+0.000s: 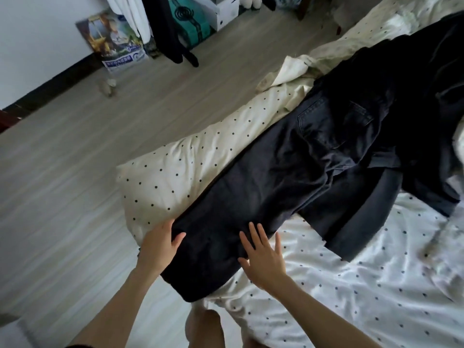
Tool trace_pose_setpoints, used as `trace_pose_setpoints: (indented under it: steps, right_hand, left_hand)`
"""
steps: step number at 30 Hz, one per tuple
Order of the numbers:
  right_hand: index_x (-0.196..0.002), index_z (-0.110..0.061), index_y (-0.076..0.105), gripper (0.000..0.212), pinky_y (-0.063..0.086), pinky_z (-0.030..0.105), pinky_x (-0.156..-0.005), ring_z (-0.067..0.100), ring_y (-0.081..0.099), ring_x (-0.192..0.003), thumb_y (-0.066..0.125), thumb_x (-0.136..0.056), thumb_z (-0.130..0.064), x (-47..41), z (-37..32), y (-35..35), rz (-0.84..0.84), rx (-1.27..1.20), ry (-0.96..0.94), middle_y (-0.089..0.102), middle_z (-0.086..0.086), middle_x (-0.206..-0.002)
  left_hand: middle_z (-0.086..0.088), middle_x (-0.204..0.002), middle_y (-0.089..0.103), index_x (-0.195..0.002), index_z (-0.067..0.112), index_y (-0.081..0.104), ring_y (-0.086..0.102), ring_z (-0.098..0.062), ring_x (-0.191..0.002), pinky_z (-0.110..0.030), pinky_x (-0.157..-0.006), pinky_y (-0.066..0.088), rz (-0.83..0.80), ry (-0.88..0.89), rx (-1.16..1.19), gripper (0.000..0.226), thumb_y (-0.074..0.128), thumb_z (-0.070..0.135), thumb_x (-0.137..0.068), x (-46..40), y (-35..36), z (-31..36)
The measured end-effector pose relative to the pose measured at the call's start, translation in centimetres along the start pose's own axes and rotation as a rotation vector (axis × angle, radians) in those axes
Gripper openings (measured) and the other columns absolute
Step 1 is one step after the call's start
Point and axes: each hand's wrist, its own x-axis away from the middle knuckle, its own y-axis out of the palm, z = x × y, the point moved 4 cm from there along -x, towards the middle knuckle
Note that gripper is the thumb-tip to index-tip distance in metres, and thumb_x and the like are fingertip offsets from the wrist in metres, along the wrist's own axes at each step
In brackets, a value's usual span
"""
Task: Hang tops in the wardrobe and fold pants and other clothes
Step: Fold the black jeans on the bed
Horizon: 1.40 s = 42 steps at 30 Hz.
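Pale wood-look floor (75, 151), white wall (37, 33), dotted bed sheet (376, 285), cardboard boxes (221, 11)

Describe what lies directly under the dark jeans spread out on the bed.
The dark jeans lie across a white dotted pillow and the dotted bed sheet. What lies beneath their middle and under the dark garment at their waist end is covered.

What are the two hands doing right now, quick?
Left hand: grips the edge of the dark jeans, thumb on top.
Right hand: open, fingers spread flat on the jeans.
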Motion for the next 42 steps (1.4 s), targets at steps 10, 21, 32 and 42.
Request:
trace_pose_setpoints:
  steps: [10,21,32,42]
  right_hand:
    - [-0.151,-0.015,0.003,0.070,0.011,0.044,-0.117,0.026,-0.009,-0.146,0.034,-0.097,-0.048,-0.2,-6.1,1.4,0.096,-0.332,0.211,-0.011,0.009,-0.158]
    - [-0.151,-0.024,0.001,0.067,0.009,0.049,-0.115,0.023,-0.010,-0.146,0.035,-0.098,-0.046,1.9,-14.8,3.9,-0.065,-0.493,0.177,-0.014,0.002,-0.158]
    - [-0.151,-0.028,-0.002,0.067,0.008,0.048,-0.116,0.027,-0.013,-0.145,0.036,-0.098,-0.042,1.5,-15.5,5.1,-0.069,-0.393,0.107,-0.020,0.005,-0.157]
    - [-0.151,-0.025,0.002,0.063,0.007,0.043,-0.117,0.029,-0.008,-0.146,0.037,-0.100,-0.038,3.7,-17.8,5.0,-0.064,-0.528,0.160,-0.011,0.005,-0.159]
  left_hand:
    - [-0.011,-0.132,0.054,-0.133,0.006,0.047,0.051,-0.028,-0.121,-0.038,-0.100,0.041,-0.362,-0.082,0.147,0.058,0.062,0.040,-0.088,0.3,0.7,-6.6]
    - [-0.009,-0.094,0.062,-0.101,0.011,0.055,0.059,-0.027,-0.098,-0.031,-0.081,0.040,-0.438,0.048,-0.065,0.030,0.061,0.037,-0.087,4.2,-0.3,-12.0]
    - [-0.015,-0.113,0.062,-0.119,0.003,0.057,0.058,-0.032,-0.107,-0.036,-0.085,0.045,-0.428,-0.126,0.187,0.047,0.066,0.034,-0.086,8.0,1.1,-17.0]
    - [-0.003,-0.080,0.065,-0.087,0.011,0.062,0.061,-0.017,-0.075,-0.030,-0.068,0.048,-0.489,-0.017,0.183,0.014,0.065,0.024,-0.084,10.6,-2.0,-17.6]
